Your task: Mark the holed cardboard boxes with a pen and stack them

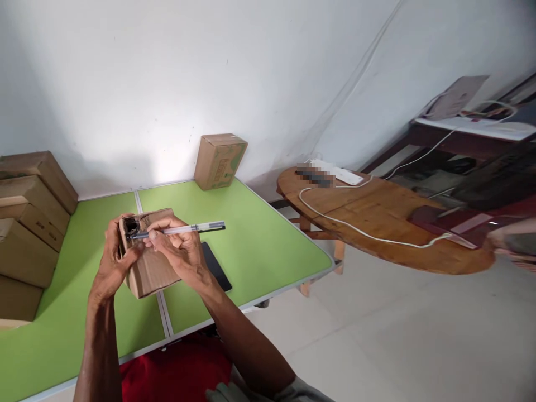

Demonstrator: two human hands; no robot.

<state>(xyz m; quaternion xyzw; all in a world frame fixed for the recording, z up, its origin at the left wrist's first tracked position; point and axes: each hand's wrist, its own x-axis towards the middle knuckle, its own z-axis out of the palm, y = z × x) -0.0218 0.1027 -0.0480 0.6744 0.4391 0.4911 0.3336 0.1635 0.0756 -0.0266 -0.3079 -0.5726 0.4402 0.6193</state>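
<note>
Bare forearms point(247, 346) extend over the table point(272, 240); the right hand point(180, 250) pinches a pen point(205, 226) at a dark hole point(132, 225) in the small carton point(153, 273), which the left hand point(109, 259) clasps, apparently bracing it. Stacked boxes point(31, 237) stand leftward.
</note>
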